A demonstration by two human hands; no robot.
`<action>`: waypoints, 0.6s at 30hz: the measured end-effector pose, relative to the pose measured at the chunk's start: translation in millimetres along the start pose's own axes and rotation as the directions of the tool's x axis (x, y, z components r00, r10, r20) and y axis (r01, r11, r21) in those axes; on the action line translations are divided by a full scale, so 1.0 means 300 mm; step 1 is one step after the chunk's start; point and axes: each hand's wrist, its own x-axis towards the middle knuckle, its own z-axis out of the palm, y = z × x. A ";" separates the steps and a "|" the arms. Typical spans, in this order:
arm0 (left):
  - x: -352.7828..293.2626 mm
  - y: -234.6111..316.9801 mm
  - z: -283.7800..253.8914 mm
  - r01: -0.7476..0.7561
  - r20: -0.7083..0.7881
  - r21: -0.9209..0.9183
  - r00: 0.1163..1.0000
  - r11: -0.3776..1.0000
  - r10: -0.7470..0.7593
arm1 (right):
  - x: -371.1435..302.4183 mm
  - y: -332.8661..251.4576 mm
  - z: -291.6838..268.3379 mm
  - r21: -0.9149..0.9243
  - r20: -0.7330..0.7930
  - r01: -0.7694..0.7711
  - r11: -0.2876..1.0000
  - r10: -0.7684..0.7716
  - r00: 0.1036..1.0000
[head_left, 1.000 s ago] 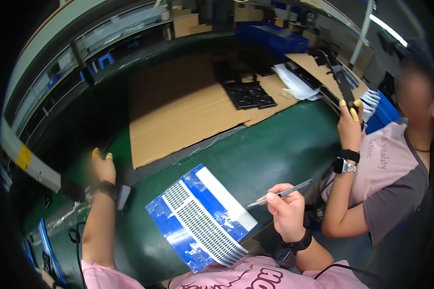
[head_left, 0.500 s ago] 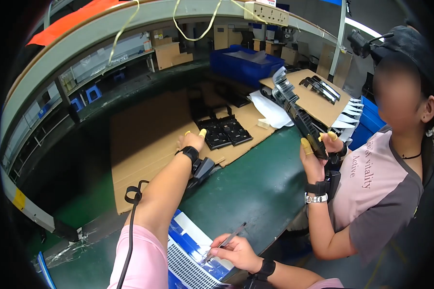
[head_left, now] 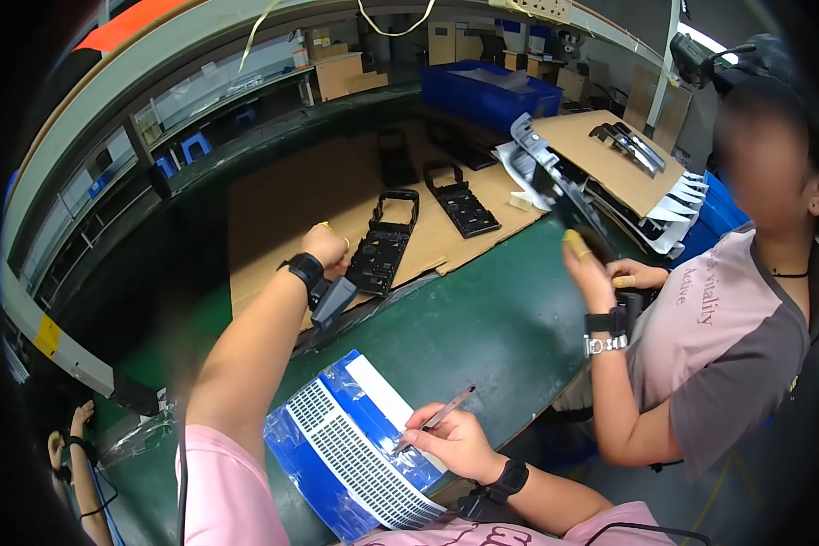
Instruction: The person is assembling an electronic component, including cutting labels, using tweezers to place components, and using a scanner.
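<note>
My left hand [head_left: 326,247] is at the left edge of a black plastic frame [head_left: 379,257] lying on a cardboard sheet [head_left: 268,223]. Its fingers curl in against that edge, their tips partly hidden, and yellow covers one fingertip. A second black frame [head_left: 464,207] of similar shape lies a little farther right, apart from the first. Between the thumb and fingers of my right hand [head_left: 460,446] is a pair of tweezers [head_left: 453,404], slanting up to the right. Below that hand lies a blue-and-white sheet [head_left: 337,437] with rows of small labels.
On the right, a co-worker's hands [head_left: 593,273] hold a blurred black part [head_left: 564,196]. Behind stand a stack topped with cardboard [head_left: 564,136] and a blue bin [head_left: 491,96]. Another person's hands [head_left: 82,420] show at lower left. A metal beam [head_left: 82,118] arches across the back.
The two black frames, side by side before, now lie apart; the nearer one has turned and shifted left beside my left hand. My view has shifted, showing more of the label sheet.
</note>
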 end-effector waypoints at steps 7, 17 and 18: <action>-0.045 -0.062 0.101 -0.307 -0.200 0.401 0.890 0.863 0.409 | -0.014 0.039 0.027 -0.188 -0.057 0.066 0.980 -0.077 0.995; -0.606 -0.338 -0.286 -0.103 0.083 -0.778 0.961 0.620 0.263 | -0.005 -0.028 0.026 -0.153 -0.117 -0.019 0.988 0.001 0.993; -0.690 -0.377 -0.310 -0.089 0.073 -0.832 0.961 0.547 0.267 | -0.001 -0.005 0.019 -0.180 -0.134 0.015 0.984 -0.039 0.990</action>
